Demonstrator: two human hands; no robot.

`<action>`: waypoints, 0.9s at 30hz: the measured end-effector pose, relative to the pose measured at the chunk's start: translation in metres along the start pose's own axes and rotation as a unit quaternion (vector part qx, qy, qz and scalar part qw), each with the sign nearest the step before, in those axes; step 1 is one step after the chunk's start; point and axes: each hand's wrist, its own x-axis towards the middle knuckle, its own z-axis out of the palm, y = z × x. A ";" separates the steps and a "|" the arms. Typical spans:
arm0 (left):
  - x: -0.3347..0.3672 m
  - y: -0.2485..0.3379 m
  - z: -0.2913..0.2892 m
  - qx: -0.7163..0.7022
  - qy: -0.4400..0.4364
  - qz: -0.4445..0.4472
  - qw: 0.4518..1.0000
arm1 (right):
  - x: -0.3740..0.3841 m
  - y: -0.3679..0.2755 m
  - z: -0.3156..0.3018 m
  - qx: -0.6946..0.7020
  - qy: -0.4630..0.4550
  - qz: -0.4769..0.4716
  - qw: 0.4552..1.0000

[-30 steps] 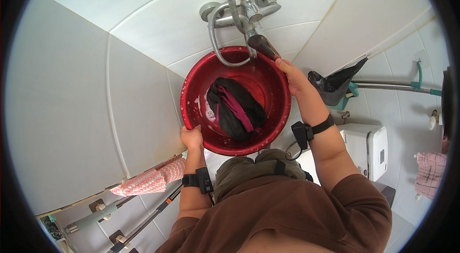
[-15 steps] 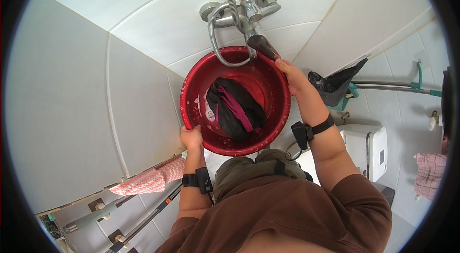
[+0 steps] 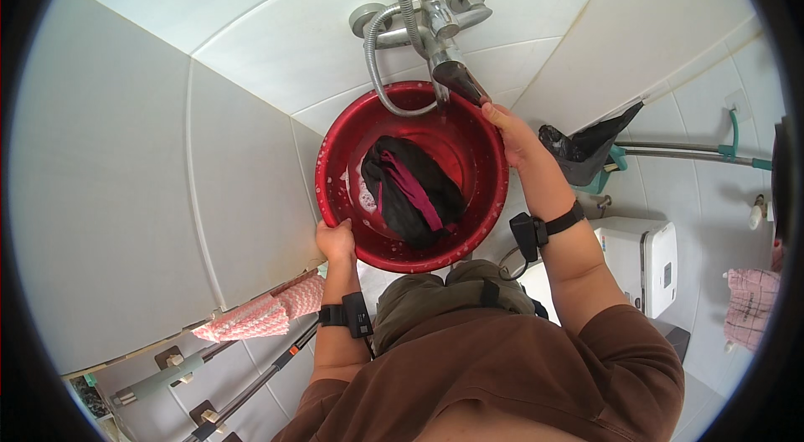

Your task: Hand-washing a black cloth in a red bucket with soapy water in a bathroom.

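Brown shirt (image 3: pixel 494 358) covering torso, plain short sleeves (image 3: pixel 628 350) ending above elbows. Olive-grey bottoms (image 3: pixel 410 308) bunching beyond shirt, black patch (image 3: pixel 490 293) showing on them. Left forearm (image 3: pixel 333 350) wearing black rectangular box (image 3: pixel 358 314) on black strap (image 3: pixel 332 316); right forearm (image 3: pixel 548 189) wearing similar black box (image 3: pixel 528 234), dark cable (image 3: pixel 525 269) curling below.

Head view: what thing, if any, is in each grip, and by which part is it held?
The red basin, held by its rim: the left grip at the picture's lower left, the right grip at the upper right.
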 end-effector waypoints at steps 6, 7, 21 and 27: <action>-0.007 0.011 0.001 -0.004 0.004 -0.021 1.000 | -0.001 0.000 0.002 0.025 -0.004 -0.009 1.000; -0.005 0.007 0.001 -0.005 0.005 -0.021 1.000 | -0.001 0.000 0.004 0.025 -0.005 -0.009 1.000; 0.002 -0.006 0.000 -0.008 0.005 0.010 1.000 | 0.001 0.002 0.002 0.024 0.006 -0.010 1.000; 0.001 -0.005 0.001 -0.012 0.008 0.000 1.000 | 0.003 0.002 -0.004 0.020 -0.022 0.009 1.000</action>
